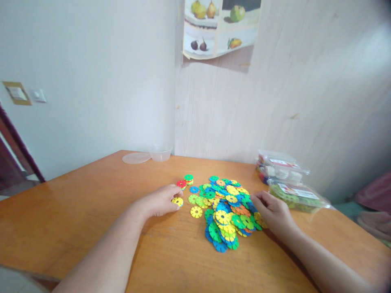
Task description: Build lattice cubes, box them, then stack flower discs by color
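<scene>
The yellow disc (177,202) lay between your left hand's (160,200) thumb and fingers, seemingly pinched, near the small stacks (188,178). Your right hand (273,211) curled narrowly against the heap's (228,228) right edge; whether it held anything, I couldn't tell. A left-knuckle bump could have toppled those stacks; a hasty right-hand pull could have scattered discs toward the clear box (301,198).

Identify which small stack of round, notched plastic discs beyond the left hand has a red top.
The left stack, red on top; the right stack, slightly farther back, is green on top.
</scene>
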Demonstrator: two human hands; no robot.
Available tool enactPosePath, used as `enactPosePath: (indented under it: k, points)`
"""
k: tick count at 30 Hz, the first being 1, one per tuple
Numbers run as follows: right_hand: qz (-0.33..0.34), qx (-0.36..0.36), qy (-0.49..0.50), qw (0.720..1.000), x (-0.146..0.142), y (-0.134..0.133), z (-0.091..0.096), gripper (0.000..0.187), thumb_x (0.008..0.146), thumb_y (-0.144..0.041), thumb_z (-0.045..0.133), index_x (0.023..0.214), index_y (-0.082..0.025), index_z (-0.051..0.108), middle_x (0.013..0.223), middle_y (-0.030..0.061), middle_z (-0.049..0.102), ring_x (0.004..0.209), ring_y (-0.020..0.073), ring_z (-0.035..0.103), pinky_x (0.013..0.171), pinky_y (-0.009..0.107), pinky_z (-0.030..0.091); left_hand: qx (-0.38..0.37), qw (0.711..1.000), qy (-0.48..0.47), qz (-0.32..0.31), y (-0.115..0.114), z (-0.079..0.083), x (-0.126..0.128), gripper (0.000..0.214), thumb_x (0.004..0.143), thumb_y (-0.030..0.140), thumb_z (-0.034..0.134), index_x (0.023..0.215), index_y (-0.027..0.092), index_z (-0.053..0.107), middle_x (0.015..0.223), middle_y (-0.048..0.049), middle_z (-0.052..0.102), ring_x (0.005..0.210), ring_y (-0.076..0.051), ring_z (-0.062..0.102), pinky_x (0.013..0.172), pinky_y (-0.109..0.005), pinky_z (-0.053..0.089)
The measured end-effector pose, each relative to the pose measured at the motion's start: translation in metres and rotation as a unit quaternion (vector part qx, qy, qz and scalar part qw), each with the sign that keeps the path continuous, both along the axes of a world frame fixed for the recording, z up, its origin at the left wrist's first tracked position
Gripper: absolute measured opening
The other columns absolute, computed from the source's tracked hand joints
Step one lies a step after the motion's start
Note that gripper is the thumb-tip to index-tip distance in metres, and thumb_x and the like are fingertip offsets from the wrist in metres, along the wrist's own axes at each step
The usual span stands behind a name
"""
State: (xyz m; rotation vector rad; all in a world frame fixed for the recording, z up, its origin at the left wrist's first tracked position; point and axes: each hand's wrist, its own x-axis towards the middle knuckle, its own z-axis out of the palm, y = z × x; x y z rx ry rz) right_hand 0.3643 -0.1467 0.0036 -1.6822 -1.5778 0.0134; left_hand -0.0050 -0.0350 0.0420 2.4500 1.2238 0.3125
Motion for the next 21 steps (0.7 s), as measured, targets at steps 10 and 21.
enactPosePath:
  k: [10,21]
  points:
    - [-0.001,-0.012,0.018,1.0,-0.005,-0.002,0.004,0.036,0.091,-0.049,0.051,0.076,-0.02,0.065,0.068,0.0013,0.062,0.066,0.0172,0.056,0.059,0.026,0.042,0.067,0.992,-0.012,-0.108,-0.02,0.011,0.027,0.024,0.077,0.042,0.066,0.092,0.023,0.066,0.098,-0.0039,0.061,0.096,-0.022,0.055,0.081,-0.031,0.043]
    - [-0.001,-0.012,0.023,1.0,-0.006,-0.002,0.004,0.035,0.091,-0.048,0.051,0.075,-0.019,0.063,0.068,0.0009,0.061,0.065,0.0166,0.054,0.059,0.027,0.04,0.107,0.992,0.029,-0.061,-0.031,0.001,0.045,0.027,0.073,0.047,0.068,0.084,0.023,0.063,0.094,-0.0042,0.061,0.091,-0.024,0.055,0.076,-0.032,0.04]
